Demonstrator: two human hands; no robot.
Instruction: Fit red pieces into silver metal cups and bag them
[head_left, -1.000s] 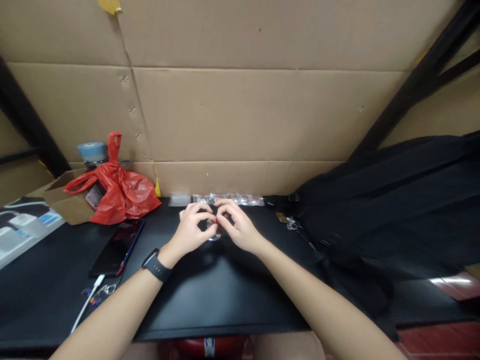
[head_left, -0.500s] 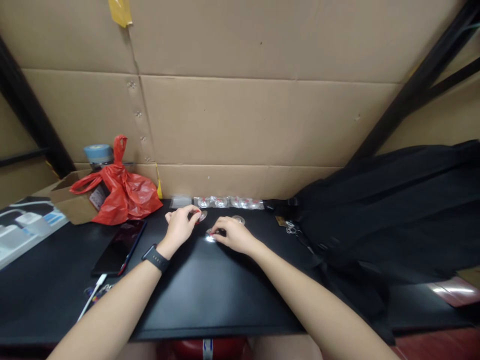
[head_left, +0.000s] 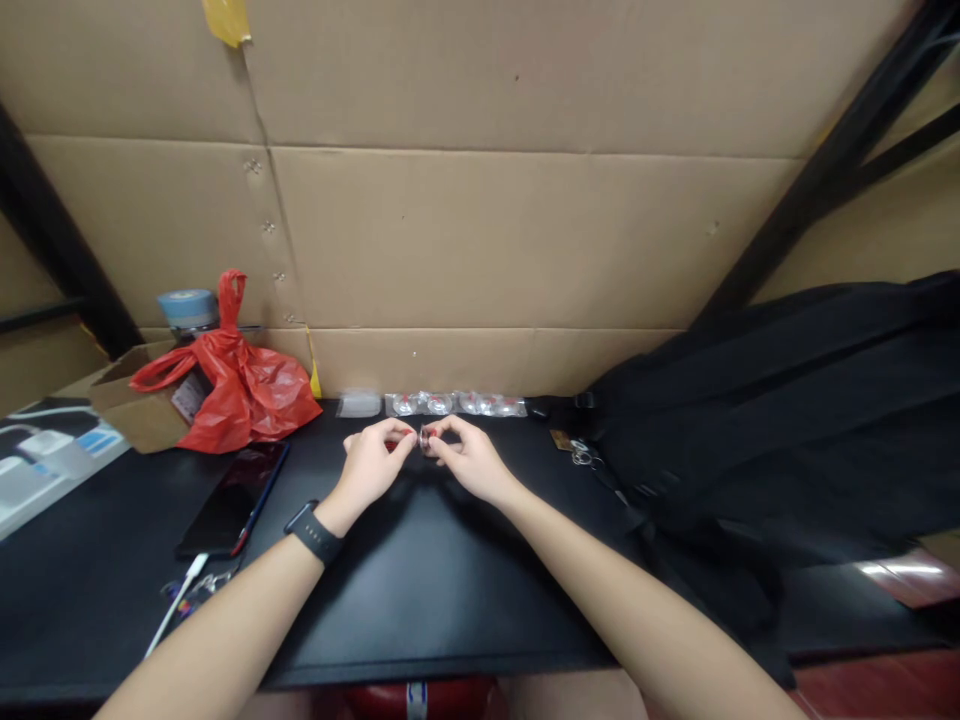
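Observation:
Above the middle of the black tabletop, my two hands face each other with the fingertips almost meeting. My left hand (head_left: 379, 457), with a dark watch (head_left: 313, 530) on its wrist, pinches a small piece with red on it (head_left: 393, 445); most of it is behind the fingers. Between the thumb and fingers of my right hand (head_left: 469, 457) is a small round shiny disc with red on it (head_left: 424, 440), held upright, edge-on to me. I cannot tell whether the two pieces touch. Behind the hands lie clear packets of round shiny discs with red marks (head_left: 439, 404).
A clear plastic packet (head_left: 361, 404) lies at the back. To the left are a phone (head_left: 236, 500), a white cable (head_left: 176, 603), a red plastic bag (head_left: 247, 385), a cardboard box (head_left: 139, 400) and a power strip (head_left: 60, 470). A black backpack (head_left: 780, 430) fills the right, with keys (head_left: 581, 452) beside it.
My right hand has lifted its disc off the tabletop and turned it upright. Both hands have drawn together, the left moving slightly right. Another disc seen behind the right hand no longer shows.

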